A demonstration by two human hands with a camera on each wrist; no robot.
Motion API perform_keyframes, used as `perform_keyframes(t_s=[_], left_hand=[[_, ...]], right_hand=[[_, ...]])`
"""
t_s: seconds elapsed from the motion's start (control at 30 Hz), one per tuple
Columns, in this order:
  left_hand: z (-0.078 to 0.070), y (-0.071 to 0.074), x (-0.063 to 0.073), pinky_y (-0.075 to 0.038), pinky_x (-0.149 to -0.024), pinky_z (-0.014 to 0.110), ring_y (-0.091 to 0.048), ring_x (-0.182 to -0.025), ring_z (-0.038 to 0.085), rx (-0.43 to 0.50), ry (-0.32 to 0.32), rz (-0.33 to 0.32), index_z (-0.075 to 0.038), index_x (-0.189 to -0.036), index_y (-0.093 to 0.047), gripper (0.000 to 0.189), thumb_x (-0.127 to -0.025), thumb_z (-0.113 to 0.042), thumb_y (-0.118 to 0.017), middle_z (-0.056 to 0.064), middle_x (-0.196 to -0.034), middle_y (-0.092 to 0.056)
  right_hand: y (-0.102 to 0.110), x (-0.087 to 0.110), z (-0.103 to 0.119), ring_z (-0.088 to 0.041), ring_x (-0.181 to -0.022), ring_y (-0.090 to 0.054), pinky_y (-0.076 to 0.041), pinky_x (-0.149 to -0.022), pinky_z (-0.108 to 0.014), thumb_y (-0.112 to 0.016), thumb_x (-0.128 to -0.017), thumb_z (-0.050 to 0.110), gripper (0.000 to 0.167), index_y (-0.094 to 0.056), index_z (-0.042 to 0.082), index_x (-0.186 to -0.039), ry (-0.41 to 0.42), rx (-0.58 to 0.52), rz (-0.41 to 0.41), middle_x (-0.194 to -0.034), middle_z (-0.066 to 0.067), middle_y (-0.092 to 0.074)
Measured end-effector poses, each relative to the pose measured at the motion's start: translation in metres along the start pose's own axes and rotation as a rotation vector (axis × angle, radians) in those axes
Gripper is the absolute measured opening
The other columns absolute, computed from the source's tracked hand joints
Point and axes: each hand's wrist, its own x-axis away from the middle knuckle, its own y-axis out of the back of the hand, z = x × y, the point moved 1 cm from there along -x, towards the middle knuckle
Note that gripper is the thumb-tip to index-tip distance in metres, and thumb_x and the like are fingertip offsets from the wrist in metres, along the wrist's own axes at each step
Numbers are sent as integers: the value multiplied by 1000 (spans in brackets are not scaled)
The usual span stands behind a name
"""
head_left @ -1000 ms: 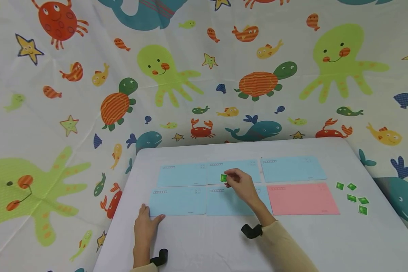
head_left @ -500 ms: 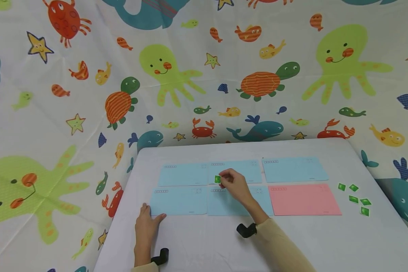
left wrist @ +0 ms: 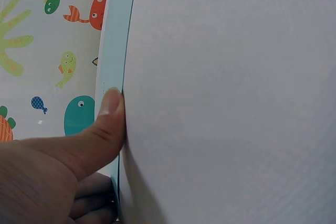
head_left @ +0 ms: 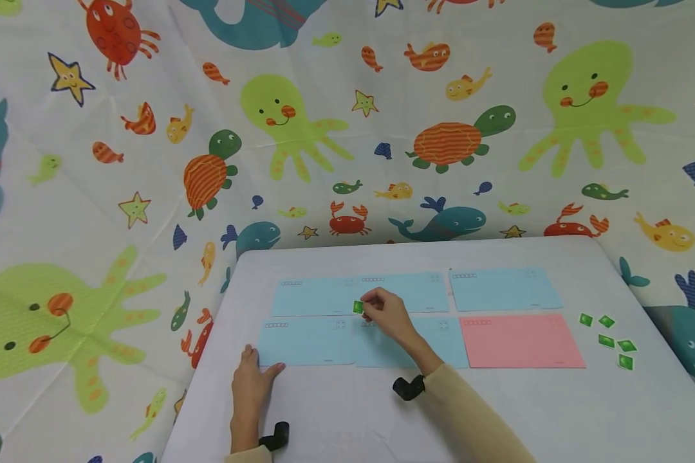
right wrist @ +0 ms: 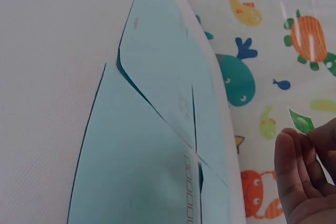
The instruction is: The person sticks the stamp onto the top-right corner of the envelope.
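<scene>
My right hand (head_left: 390,316) pinches a small green stamp (head_left: 358,307) between thumb and fingertips. It is held over the two middle blue envelopes, near where the back and front rows meet. In the right wrist view the green stamp (right wrist: 302,123) juts out past the fingertips, one corner pointing up. My left hand (head_left: 251,389) rests at the lower left corner of the front left blue envelope (head_left: 304,344), thumb and fingers spread. Seen from the left wrist, the thumb (left wrist: 107,124) lies against that envelope's long edge.
Three blue envelopes form the back row, including one at the right (head_left: 504,289). The front row has two blue envelopes and a pink envelope (head_left: 521,342). Several green stamps (head_left: 606,341) lie to their right on the white table (head_left: 336,411). A sea-animal curtain (head_left: 324,148) hangs behind.
My right hand has moved left with the stamp, from over the back middle envelope toward its left end. My left hand stays at the envelope's corner. The head view has shifted slightly.
</scene>
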Motion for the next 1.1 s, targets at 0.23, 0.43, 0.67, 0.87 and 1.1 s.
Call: perform_keyframes(t_s=[0.23,0.43,0.67,0.87,1.1], left_hand=[[0,0,1,-27,-117,62,-25,-146,54,-1,7,-10,18,-144,-37,83,-85,-22,-80,36,-157,-24],[-2,1,1,-26,-117,63,-25,-145,55,3,6,-4,19,-144,-37,83,-85,-22,-80,37,-157,-24],[-3,0,1,-26,-117,63,-25,-146,53,8,13,-6,17,-144,-37,82,-85,-22,-80,35,-158,-24],[-5,1,1,-26,-118,62,-25,-146,53,15,15,-9,18,-144,-38,81,-86,-21,-80,35,-158,-24],[-4,1,2,-27,-117,62,-26,-146,53,7,6,-14,18,-143,-38,81,-85,-21,-80,36,-157,-24]], right_hand=[[-10,-4,2,-12,-69,-67,-60,-66,-28,-61,-93,6,13,-68,6,-103,-9,15,24,-87,-8,-71],[-17,-9,0,-10,-70,-68,-60,-66,-25,-60,-93,4,14,-68,4,-104,-18,15,46,-90,-10,-71],[-25,-13,-5,-12,-69,-68,-56,-63,-24,-59,-94,5,13,-68,4,-103,-19,45,71,-86,-10,-72],[-31,-15,-13,-12,-70,-69,-54,-62,-23,-60,-94,6,12,-68,4,-103,-41,67,85,-87,-9,-73],[-39,-16,-19,-14,-71,-70,-57,-62,-25,-61,-95,6,12,-68,1,-102,-36,63,111,-89,-13,-73]])
